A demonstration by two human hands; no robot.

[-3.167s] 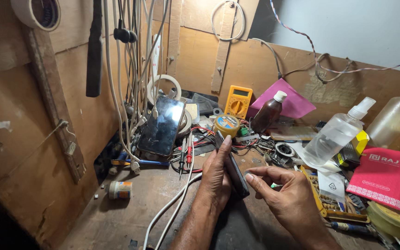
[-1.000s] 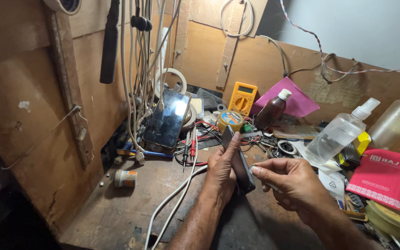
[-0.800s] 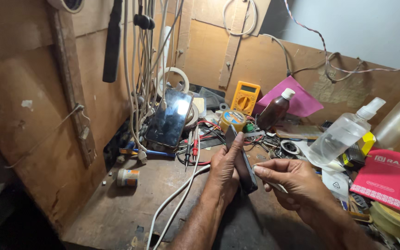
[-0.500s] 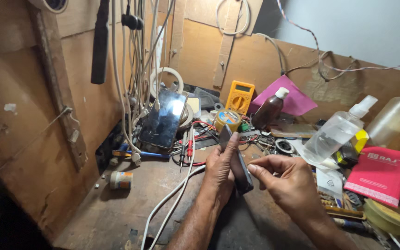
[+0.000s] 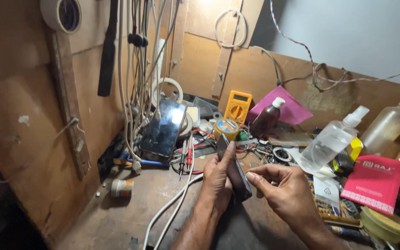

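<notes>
My left hand (image 5: 218,179) grips a dark mobile phone (image 5: 235,172) edge-on above the wooden bench (image 5: 130,217), with the thumb stretched up along its side. My right hand (image 5: 285,190) is beside the phone on the right, fingers curled and pinched together, the fingertips touching the phone's edge. Whether a small tool sits in that pinch is too fine to make out. A second phone with a glossy dark screen (image 5: 164,127) leans upright against the cables behind.
A yellow multimeter (image 5: 237,106), a brown bottle (image 5: 265,120), a clear spray bottle (image 5: 330,140), a red packet (image 5: 374,183) and a small jar (image 5: 122,188) crowd the bench. White cables (image 5: 172,210) run across it. Cables and tape rolls hang on the left board.
The view has swung slightly. My hands stay together on the phone, with the right fingers shifting a little along its edge.
</notes>
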